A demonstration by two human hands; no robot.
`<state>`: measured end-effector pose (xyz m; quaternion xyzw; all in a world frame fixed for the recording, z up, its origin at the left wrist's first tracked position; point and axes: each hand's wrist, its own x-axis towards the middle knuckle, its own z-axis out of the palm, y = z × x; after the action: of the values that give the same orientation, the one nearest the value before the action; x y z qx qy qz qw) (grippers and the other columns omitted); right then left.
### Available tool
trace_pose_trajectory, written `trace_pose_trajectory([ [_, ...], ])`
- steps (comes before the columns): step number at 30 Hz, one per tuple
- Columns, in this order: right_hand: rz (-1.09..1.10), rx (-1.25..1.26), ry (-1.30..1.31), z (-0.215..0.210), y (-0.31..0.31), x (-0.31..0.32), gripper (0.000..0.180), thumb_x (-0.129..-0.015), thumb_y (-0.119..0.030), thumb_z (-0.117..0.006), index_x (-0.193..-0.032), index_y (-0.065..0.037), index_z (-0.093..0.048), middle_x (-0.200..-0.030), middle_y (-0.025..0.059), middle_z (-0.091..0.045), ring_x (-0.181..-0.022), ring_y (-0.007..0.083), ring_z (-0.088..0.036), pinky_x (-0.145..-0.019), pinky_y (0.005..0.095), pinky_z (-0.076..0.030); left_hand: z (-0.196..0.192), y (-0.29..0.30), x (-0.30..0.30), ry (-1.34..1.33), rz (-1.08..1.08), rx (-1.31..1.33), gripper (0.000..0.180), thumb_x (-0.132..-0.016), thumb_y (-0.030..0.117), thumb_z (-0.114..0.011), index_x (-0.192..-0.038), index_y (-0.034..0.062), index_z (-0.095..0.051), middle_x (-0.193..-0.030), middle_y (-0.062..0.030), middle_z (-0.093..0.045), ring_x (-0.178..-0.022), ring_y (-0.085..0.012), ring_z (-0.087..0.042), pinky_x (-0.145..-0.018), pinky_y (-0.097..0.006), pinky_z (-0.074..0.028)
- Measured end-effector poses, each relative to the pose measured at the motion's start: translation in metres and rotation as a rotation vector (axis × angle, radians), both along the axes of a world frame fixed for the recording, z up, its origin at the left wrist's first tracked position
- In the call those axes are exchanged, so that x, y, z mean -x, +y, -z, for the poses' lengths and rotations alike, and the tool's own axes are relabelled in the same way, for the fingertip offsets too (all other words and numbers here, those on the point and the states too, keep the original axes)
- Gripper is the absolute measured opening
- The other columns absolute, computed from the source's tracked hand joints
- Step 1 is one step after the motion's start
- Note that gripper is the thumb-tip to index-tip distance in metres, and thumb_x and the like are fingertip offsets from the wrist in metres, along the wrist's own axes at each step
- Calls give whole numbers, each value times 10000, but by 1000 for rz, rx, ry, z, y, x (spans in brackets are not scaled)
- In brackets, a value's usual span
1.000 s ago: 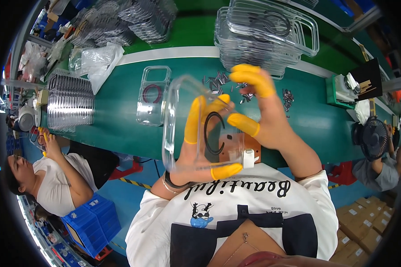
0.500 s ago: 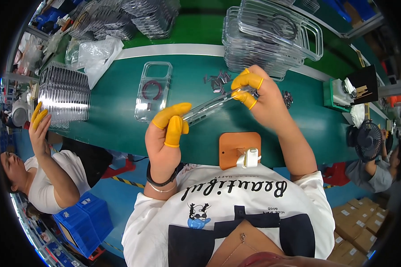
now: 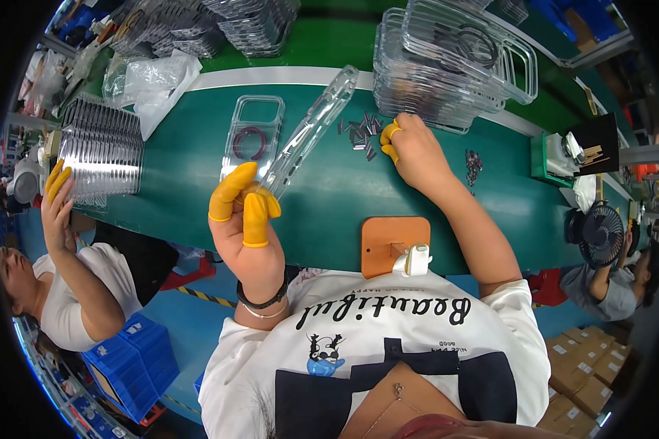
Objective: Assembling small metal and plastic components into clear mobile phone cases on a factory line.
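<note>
My left hand point(image 3: 245, 212), in yellow finger cots, pinches one end of a clear phone case point(image 3: 311, 132). The case is seen edge-on and tilts up and away to the right. My right hand point(image 3: 417, 150), also in yellow finger cots, is at the right edge of a loose pile of small dark metallic pieces point(image 3: 360, 134). Its thumb and forefinger are drawn together; whether a piece sits between them is too small to make out. Another clear phone case point(image 3: 252, 135) with a dark ring lies flat beyond my left hand.
Stacked clear cases stand at the back right point(image 3: 432, 88) and at the left point(image 3: 102, 150). A heap of tiny dark parts point(image 3: 474, 167) lies right of my right hand. An orange plate point(image 3: 377, 245) sits at the near edge. Co-workers sit at both sides.
My right hand has let go of the case and moved down to the small metallic pieces. My left hand has shifted left, and the case has swung more upright.
</note>
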<state>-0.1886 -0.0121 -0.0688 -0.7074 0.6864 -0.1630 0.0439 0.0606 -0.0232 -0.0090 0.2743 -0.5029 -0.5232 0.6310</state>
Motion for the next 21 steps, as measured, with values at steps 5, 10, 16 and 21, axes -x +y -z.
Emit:
trace_pose_trajectory([
  [5, 6, 10, 17, -2, 8, 2, 151, -696, 25, -610, -845, 2, -600, -877, 129, -498, -879, 295, -499, -768, 366, -430, 0, 1, 10, -4, 37, -12, 315, -895, 85, -546, -1173, -57, -501, -886, -60, -550, -685, -99, -484, -615, -220, -393],
  [10, -53, -199, -700, -88, 60, -13, 113, -746, -31, -620, -842, -9, -565, -873, 128, -483, -866, 300, -500, -772, 375, -423, 2, 6, 10, -20, 76, -24, 319, -903, 93, -533, -1186, -48, -494, -954, -72, -551, -759, -111, -499, -707, -239, -401],
  [16, -253, -165, -537, -105, 112, -13, 147, -740, -48, -642, -863, -41, -561, -907, 113, -495, -871, 298, -524, -784, 375, -426, 0, 10, 20, -9, 205, -35, 328, -907, 95, -523, -1205, -36, -483, -1051, -91, -558, -833, -124, -523, -807, -263, -416],
  [21, -232, -128, -544, -98, 118, -17, 172, -737, -57, -653, -890, -45, -575, -918, 105, -502, -837, 284, -542, -767, 379, -436, -1, 17, 27, -45, 238, -86, 315, -890, 75, -541, -1173, -56, -501, -844, -50, -534, -673, -97, -475, -606, -218, -383],
])
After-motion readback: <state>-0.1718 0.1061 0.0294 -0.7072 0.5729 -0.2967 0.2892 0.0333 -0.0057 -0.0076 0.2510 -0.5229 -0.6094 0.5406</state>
